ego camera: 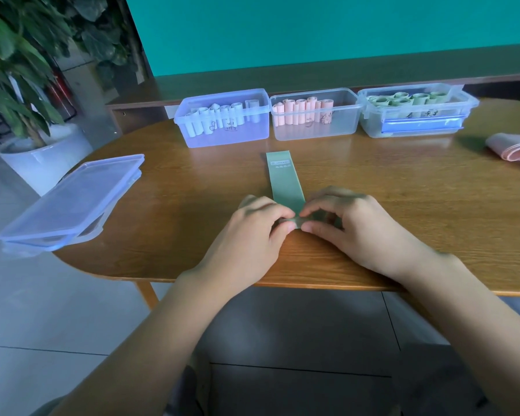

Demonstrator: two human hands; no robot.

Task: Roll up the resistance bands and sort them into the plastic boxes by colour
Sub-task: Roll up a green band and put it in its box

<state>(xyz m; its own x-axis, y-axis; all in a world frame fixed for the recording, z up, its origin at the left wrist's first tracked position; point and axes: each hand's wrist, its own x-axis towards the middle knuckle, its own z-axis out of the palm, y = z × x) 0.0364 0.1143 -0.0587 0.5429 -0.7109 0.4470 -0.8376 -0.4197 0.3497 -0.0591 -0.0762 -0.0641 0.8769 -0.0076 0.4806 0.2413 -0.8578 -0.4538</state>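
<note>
A green resistance band (pixel 284 180) lies flat on the wooden table (pixel 192 190), running away from me. Its near end is curled into a small roll. My left hand (pixel 252 232) and my right hand (pixel 351 226) both pinch that rolled end with fingertips and thumbs. Three open plastic boxes stand in a row at the back. The left box (pixel 225 136) holds several pale blue rolls. The middle box (pixel 314 130) holds several pink rolls, and the right box (pixel 415 127) holds several green rolls.
Stacked clear lids (pixel 72 202) overhang the table's left edge. A pile of loose pink bands (pixel 514 150) lies at the far right. A potted plant (pixel 27 85) stands on the floor to the left. The table's front edge is just under my wrists.
</note>
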